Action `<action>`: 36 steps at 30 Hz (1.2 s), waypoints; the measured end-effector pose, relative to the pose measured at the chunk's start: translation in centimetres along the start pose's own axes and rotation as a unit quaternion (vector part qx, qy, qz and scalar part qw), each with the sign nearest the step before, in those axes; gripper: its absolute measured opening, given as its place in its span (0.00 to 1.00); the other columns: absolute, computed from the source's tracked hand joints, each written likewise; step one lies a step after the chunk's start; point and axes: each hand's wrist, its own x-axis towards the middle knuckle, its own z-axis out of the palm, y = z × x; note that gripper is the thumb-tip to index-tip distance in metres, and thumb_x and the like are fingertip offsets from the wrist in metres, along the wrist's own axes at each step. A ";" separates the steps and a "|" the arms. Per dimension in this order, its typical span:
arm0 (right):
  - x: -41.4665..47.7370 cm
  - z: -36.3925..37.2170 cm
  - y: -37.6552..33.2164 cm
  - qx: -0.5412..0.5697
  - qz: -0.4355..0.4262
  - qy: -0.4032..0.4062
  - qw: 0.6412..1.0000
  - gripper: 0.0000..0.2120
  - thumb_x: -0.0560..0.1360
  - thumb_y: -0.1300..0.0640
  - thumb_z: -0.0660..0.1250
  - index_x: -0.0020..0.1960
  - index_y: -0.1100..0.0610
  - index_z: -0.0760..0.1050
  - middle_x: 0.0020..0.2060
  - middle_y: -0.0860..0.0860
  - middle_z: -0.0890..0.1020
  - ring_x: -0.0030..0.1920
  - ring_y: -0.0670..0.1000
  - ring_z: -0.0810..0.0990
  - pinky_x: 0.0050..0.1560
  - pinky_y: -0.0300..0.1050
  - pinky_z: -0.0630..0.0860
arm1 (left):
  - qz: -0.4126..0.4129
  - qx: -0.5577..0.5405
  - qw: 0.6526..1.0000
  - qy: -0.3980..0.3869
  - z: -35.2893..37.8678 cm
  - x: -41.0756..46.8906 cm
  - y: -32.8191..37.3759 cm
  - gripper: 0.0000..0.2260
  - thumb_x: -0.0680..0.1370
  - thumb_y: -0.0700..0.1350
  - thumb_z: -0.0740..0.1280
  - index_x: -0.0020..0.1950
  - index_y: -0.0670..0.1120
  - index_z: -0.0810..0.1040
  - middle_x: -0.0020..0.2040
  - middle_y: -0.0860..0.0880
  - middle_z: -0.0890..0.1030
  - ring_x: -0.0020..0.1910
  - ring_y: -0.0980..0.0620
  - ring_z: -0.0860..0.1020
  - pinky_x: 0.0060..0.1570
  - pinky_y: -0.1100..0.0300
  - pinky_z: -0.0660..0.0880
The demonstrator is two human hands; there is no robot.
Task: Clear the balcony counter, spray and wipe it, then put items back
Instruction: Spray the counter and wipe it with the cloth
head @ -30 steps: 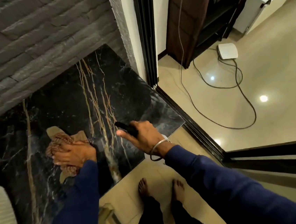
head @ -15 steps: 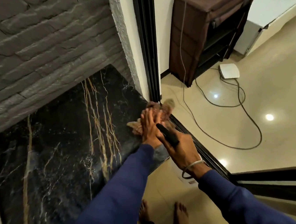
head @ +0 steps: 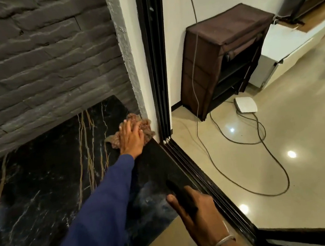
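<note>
Counter: one black marble counter (head: 44, 185) with gold and white veins lay below the grey stone wall (head: 41, 65); its top was bare except for the cloth and the hands.
Cloth: one brown cloth (head: 137, 123) lay bunched on the counter's far right corner, touching the white wall edge by the black door frame (head: 156, 63).
Hands: two, both in view.
Left hand: the left hand (head: 131, 136) lay flat on the cloth, fingers spread and pressing it down onto the counter; a blue sleeve (head: 98, 209) ran back from it.
Right hand: the right hand (head: 197, 211) hung over the counter's near right corner, fingers wrapped around one dark object (head: 180, 193) whose kind could not be told; one thin bangle (head: 222, 242) circled the wrist.
Shelf unit: one brown fabric-covered shelf unit (head: 221, 56) stood beyond the counter, past the door frame; its open shelves were too dark to tell the contents.
Floor beyond the counter: one white flat device (head: 246, 104) and cables (head: 272, 161) lay by the shelf unit.
</note>
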 end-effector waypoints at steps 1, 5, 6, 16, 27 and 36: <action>0.5 0.1 0.3 0.007 0.001 0.008 1.000 0.24 0.71 0.28 0.57 0.42 0.48 0.73 0.33 0.45 0.77 0.33 0.44 0.76 0.32 0.35 0.71 | 0.011 -0.002 1.000 0.005 0.3 0.7 -0.2 0.20 0.83 0.49 0.55 0.74 0.49 0.66 0.78 0.40 0.57 0.79 0.40 0.51 0.78 0.44 0.45; 1.3 0.6 0.1 -0.001 0.006 0.026 1.000 0.26 0.71 0.26 0.54 0.40 0.48 0.72 0.31 0.45 0.76 0.30 0.45 0.74 0.30 0.39 0.72 | 0.119 -0.028 0.992 -0.024 1.4 -4.1 2.3 0.19 0.81 0.48 0.57 0.72 0.50 0.69 0.77 0.41 0.61 0.77 0.40 0.57 0.78 0.45 0.49; 1.6 0.6 -0.3 -0.001 0.003 0.024 1.000 0.24 0.73 0.28 0.55 0.42 0.49 0.72 0.33 0.45 0.76 0.31 0.44 0.75 0.32 0.38 0.72 | 0.170 -0.034 0.984 -0.039 1.1 -6.4 3.4 0.19 0.81 0.48 0.58 0.72 0.50 0.70 0.76 0.41 0.62 0.77 0.40 0.58 0.78 0.45 0.50; 1.3 0.5 -2.3 -0.108 -0.029 -0.006 0.994 0.26 0.76 0.33 0.55 0.48 0.55 0.77 0.34 0.47 0.76 0.33 0.45 0.75 0.34 0.33 0.68 | 0.225 -0.160 0.950 -0.144 -3.0 -23.2 8.8 0.25 0.76 0.40 0.65 0.71 0.33 0.67 0.67 0.32 0.74 0.69 0.38 0.69 0.72 0.48 0.61; -1.6 5.1 -4.1 -0.090 -0.077 -0.213 0.970 0.37 0.70 0.23 0.49 0.63 0.48 0.76 0.43 0.50 0.83 0.40 0.48 0.82 0.39 0.46 0.79 | -0.265 0.047 0.959 0.092 -6.5 -25.9 -10.8 0.21 0.80 0.47 0.59 0.74 0.47 0.66 0.75 0.36 0.62 0.76 0.35 0.57 0.76 0.40 0.52; -1.8 7.8 -7.8 -0.031 -0.075 -0.274 0.958 0.30 0.70 0.27 0.58 0.52 0.52 0.77 0.35 0.52 0.81 0.31 0.49 0.80 0.35 0.52 0.79 | -0.464 0.002 0.870 0.163 -8.9 -31.9 -9.5 0.19 0.78 0.45 0.58 0.67 0.40 0.71 0.69 0.32 0.69 0.71 0.32 0.64 0.74 0.39 0.55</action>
